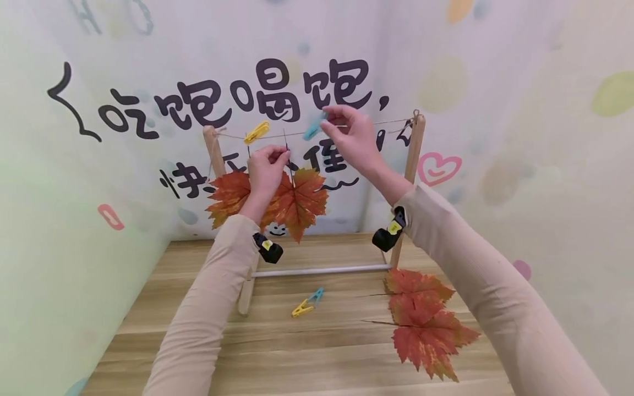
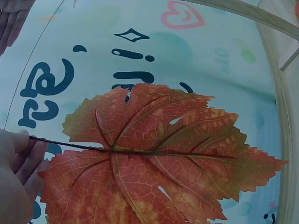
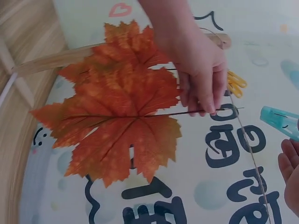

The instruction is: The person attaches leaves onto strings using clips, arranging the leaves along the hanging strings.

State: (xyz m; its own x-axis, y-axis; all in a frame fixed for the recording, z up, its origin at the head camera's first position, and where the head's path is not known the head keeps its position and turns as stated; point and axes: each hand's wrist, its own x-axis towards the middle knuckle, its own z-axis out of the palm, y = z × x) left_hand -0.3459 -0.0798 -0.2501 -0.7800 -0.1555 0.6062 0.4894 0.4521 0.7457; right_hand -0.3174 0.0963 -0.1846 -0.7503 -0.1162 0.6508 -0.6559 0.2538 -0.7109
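My left hand (image 1: 266, 168) pinches the thin dark stem of an orange-red maple leaf (image 1: 299, 201), which hangs below the fingers with its stem top at the string (image 1: 297, 133). In my right hand (image 1: 354, 135) a blue clothespin (image 1: 313, 127) is held between thumb and fingers, just right of that stem and close to the string. A yellow clothespin (image 1: 256, 132) sits on the string at the left, above another maple leaf (image 1: 229, 192) partly hidden behind my left hand. The right wrist view shows the blue clothespin (image 3: 280, 122) apart from the stem.
The string runs between two wooden posts (image 1: 415, 159) joined low down by a white rod (image 1: 322, 270). On the wooden table (image 1: 277, 357) lie a yellow clothespin (image 1: 301, 309), a blue clothespin (image 1: 316, 296) and two red maple leaves (image 1: 430, 338). A printed wall stands behind.
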